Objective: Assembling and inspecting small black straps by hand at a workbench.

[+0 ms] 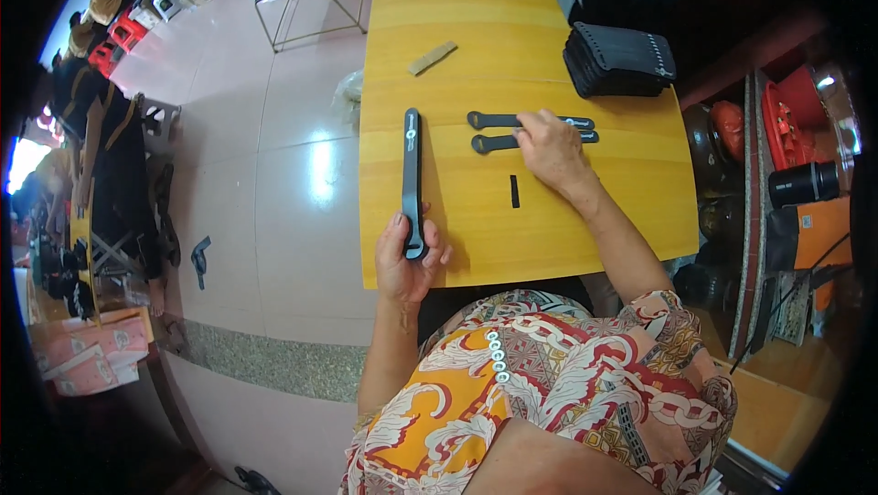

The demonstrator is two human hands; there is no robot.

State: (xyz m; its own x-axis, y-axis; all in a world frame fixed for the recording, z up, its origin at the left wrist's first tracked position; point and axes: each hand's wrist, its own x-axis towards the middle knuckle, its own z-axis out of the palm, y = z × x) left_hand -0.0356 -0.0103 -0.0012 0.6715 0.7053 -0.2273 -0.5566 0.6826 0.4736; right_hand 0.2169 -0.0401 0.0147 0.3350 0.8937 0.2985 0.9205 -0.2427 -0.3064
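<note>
My left hand (409, 262) grips the near end of a long black strap (412, 166) that lies along the left part of the yellow wooden table (476, 65). My right hand (551, 149) rests fingers-down on two shorter black straps (498, 120) (498, 142) lying side by side across the table's middle. A small black strip (515, 191) lies on the table just near my right wrist.
Stacks of black leather pieces (619, 60) stand at the far right of the table, a small tan piece (432, 58) farther back. Red and black containers (786, 129) fill shelves to the right. A person (101, 129) sits at the left across the pink tiled floor.
</note>
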